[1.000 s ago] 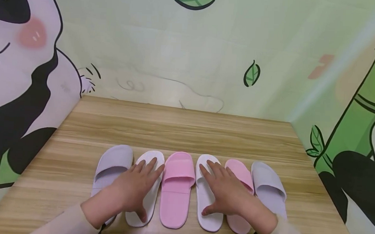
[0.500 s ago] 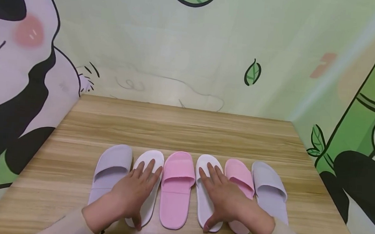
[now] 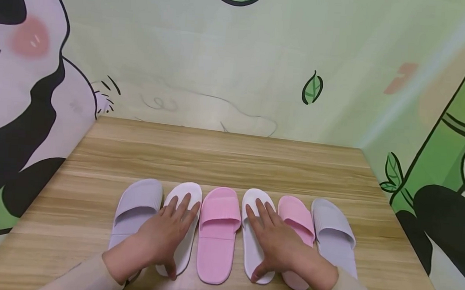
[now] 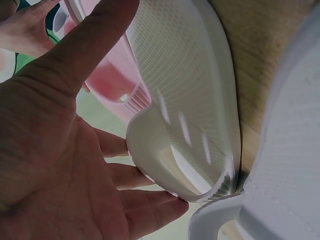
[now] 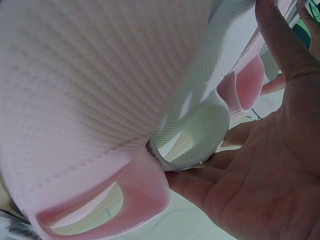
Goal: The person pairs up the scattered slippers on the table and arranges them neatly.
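Six is too many to tally exactly, so several slide slippers lie side by side in a row. My left hand (image 3: 162,237) spreads over the second slipper from the left, a white slipper (image 3: 184,250), fingers on its strap and thumb at its heel end. Likewise, my right hand (image 3: 280,246) lies over the other white slipper (image 3: 252,249), its thumb by the heel. Between them sits a pink slipper (image 3: 215,258). In the left wrist view, straight fingertips touch the white strap (image 4: 150,135). The right wrist view shows fingertips at the other white strap (image 5: 210,125).
A lavender-grey slipper (image 3: 138,201) stands at the row's left end. Right of my right hand are another pink slipper (image 3: 294,211) and a second lavender-grey slipper (image 3: 335,244). The wood-grain surface (image 3: 224,157) meets a printed green wall (image 3: 181,63) behind, with walls at both sides.
Both thumbs have moved back to the heel ends of the white slippers. The two white slippers have slid slightly forward, away from me. The other slippers keep their places.
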